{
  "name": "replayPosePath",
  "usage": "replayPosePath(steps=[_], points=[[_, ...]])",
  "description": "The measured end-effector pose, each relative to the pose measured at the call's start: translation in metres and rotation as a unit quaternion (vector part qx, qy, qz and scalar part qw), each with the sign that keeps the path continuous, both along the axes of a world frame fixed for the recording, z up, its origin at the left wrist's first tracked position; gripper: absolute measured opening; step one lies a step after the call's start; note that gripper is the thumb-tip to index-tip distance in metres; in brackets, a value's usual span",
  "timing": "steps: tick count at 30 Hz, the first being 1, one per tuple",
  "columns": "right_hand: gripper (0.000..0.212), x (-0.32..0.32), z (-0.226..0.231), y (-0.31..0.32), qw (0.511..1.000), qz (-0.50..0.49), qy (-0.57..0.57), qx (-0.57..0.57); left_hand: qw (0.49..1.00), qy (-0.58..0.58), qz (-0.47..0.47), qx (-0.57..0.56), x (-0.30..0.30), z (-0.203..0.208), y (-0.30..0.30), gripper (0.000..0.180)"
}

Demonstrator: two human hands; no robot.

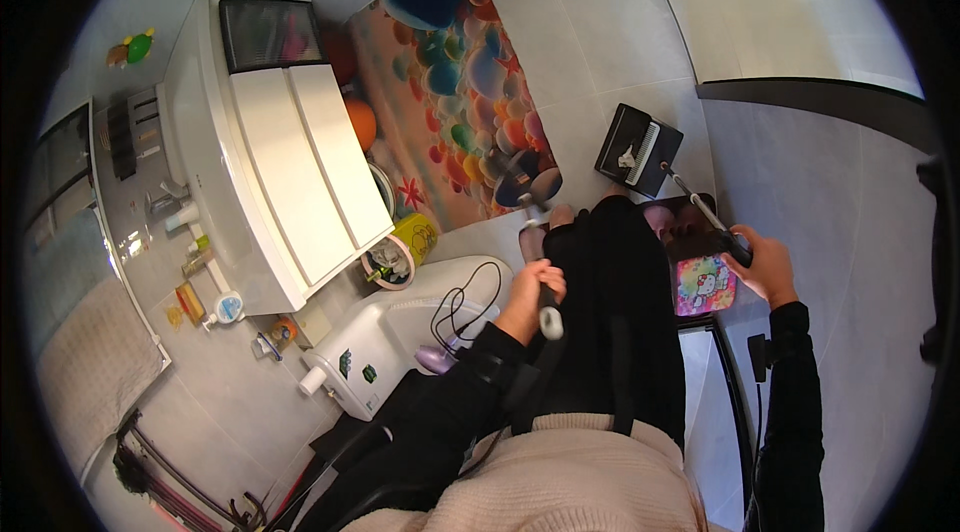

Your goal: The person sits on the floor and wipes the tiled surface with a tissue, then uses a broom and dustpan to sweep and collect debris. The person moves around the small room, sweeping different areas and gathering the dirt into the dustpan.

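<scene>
My left hand (530, 300) is closed round the dark grip of a broom (550, 320), whose light end sticks out below my fist. Its far end is smeared by motion near the edge of the colourful mat (465, 97). My right hand (768, 267) is wrapped round the black grip of a long-handled dustpan (630, 152). The black pan rests on the floor tiles beyond my feet, with a row of pale comb teeth and a small whitish scrap in it. Its silver pole runs back to my hand.
A white cabinet (300, 167) stands on the left, with a waste bin (388, 264) and a yellow bag beside it. The toilet (385, 327) carries a purple hair dryer (437, 359) with a black cord. A bright cartoon-printed box (705, 285) sits at the right by the wall.
</scene>
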State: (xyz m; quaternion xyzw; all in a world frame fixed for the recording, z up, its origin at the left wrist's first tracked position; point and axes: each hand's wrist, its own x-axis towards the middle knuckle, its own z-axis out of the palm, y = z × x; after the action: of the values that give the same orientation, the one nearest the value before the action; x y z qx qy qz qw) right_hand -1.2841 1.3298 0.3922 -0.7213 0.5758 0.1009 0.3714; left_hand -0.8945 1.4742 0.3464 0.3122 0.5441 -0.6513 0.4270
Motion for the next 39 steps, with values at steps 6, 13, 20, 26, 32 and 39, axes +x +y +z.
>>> replayPosePath(steps=[6,13,20,26,32,39], points=[[0.041,-0.001,0.001,-0.003,1.0,0.003,0.013,0.018,0.987,-0.054,-0.143,-0.054,0.012,0.077,0.0,0.022],[0.04,0.0,0.003,-0.002,1.0,0.004,-0.005,-0.011,0.952,-0.223,-0.209,-0.021,0.089,0.077,0.021,0.01],[0.041,-0.006,-0.005,0.002,0.999,0.008,-0.007,-0.038,0.809,-0.432,-0.37,-0.146,0.139,-0.015,-0.064,0.026],[0.042,-0.01,-0.005,0.0,0.999,0.006,-0.02,-0.047,0.886,-0.284,-0.355,-0.096,-0.02,0.002,-0.091,0.01],[0.045,-0.009,0.004,0.001,0.997,-0.023,-0.047,0.048,0.899,-0.204,-0.355,-0.154,0.021,0.072,-0.086,0.016],[0.042,0.02,0.002,0.038,0.989,-0.057,-0.047,0.129,0.778,-0.368,-0.489,-0.144,0.076,0.106,-0.152,0.021]])
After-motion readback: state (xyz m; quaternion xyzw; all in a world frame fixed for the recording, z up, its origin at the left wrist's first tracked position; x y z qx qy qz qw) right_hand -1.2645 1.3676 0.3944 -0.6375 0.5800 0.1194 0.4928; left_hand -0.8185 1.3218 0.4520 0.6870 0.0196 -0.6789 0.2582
